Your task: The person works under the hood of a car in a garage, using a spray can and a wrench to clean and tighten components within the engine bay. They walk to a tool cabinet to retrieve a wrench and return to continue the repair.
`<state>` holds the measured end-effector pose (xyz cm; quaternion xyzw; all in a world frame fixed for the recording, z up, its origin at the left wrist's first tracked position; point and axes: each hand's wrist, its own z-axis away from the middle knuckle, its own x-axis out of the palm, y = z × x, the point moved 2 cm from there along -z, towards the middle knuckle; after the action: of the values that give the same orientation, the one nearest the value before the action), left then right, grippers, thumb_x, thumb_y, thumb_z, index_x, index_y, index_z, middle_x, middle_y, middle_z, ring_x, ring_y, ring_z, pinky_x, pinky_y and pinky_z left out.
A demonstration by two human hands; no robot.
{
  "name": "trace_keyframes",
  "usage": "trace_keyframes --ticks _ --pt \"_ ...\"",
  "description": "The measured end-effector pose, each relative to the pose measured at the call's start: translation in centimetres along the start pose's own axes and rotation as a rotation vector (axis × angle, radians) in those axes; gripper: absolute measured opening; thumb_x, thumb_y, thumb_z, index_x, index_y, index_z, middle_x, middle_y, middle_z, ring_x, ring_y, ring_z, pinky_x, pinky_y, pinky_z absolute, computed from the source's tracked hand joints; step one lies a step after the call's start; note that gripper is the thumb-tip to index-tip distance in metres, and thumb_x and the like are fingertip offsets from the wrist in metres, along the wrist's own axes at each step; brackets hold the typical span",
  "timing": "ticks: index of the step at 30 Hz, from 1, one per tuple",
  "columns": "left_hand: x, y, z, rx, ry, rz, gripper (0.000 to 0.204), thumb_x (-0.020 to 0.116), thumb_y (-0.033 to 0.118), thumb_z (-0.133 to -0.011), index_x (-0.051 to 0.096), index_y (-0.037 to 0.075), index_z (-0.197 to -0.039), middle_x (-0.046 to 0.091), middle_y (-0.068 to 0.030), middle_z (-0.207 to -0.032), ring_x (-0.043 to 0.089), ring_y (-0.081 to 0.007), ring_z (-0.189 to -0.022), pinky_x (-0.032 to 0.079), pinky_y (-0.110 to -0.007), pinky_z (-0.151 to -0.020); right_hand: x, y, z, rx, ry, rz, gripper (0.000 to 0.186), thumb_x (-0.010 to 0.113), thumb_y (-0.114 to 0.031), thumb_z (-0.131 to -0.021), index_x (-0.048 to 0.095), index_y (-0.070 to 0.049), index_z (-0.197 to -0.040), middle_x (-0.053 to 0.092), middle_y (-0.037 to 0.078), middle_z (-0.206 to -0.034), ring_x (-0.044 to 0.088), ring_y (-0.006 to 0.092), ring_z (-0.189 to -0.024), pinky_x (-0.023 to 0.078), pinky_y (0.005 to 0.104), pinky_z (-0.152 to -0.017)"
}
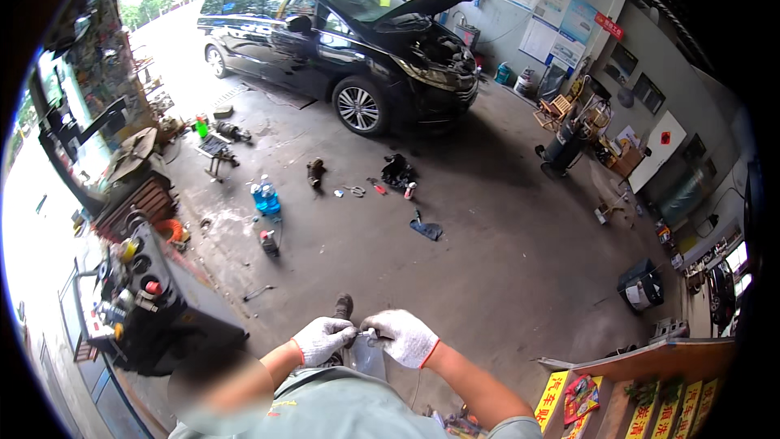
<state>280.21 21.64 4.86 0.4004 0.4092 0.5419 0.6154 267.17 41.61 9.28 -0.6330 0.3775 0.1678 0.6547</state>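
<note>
In front of my body, both hands wear white knit gloves with red cuffs and meet close together. My left hand (325,340) is closed, its fingertips pinching the top edge of a clear plastic bag (370,364). Just to its right, my right hand (402,336) is closed too, gripping the same bag near its top. A small greyish piece (368,334) shows between the fingertips; whether it is a part or the bunched bag, I cannot make out. The bag hangs down towards my shirt, partly hidden behind the hands.
A black car (341,57) with its hood raised stands ahead. On the floor lie a blue bottle (266,197), dark parts (398,171) and a blue cloth (426,230). A workshop cart (191,297) is at left, a wooden shelf (650,351) at lower right.
</note>
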Motion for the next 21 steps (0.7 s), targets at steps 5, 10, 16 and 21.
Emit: trace_keyframes --ticks 5,10,16,21 --pt "-4.9 6.1 -20.8 -0.004 -0.140 -0.046 0.034 0.060 0.033 -0.112 0.071 0.002 -0.100 0.066 -0.0030 -0.083 0.055 -0.0139 -0.083 0.051 -0.036 -0.082 -12.4 9.4 -7.4 0.302 0.129 0.050 0.029 0.073 -0.014 -0.098 0.069 -0.005 -0.126 0.078 0.013 -0.094 0.077 0.0306 -0.092 0.060 0.0411 -0.087" --pt "-0.8 19.5 -43.2 0.409 -0.329 -0.684 0.031 0.061 0.032 -0.107 0.073 0.005 -0.099 0.071 -0.0243 -0.093 0.067 -0.0465 -0.088 0.054 -0.050 -0.079 -19.8 24.9 -2.7 0.865 0.575 -0.361 0.034 0.075 -0.023 -0.100 0.069 -0.004 -0.128 0.079 0.018 -0.109 0.078 0.0297 -0.101 0.061 0.0407 -0.090" --pt "7.6 23.4 -64.5 0.285 -0.893 -0.594 0.034 0.061 0.034 -0.107 0.077 0.004 -0.109 0.075 -0.0233 -0.100 0.069 -0.0465 -0.093 0.053 -0.051 -0.083 -24.8 38.9 3.2 0.771 0.942 -0.345 0.042 0.079 0.006 -0.090 0.070 0.002 -0.131 0.074 0.011 -0.123 0.070 0.0203 -0.111 0.058 0.0359 -0.099" --pt "12.7 27.3 -83.3 0.315 -0.866 -0.634 0.041 0.058 0.041 -0.110 0.073 0.003 -0.112 0.075 -0.0246 -0.108 0.069 -0.0467 -0.102 0.053 -0.051 -0.090 -37.4 52.1 1.4 0.890 1.213 -0.627 0.032 0.068 0.000 -0.099 0.065 -0.001 -0.130 0.073 0.012 -0.112 0.073 0.0201 -0.097 0.062 0.0348 -0.079"
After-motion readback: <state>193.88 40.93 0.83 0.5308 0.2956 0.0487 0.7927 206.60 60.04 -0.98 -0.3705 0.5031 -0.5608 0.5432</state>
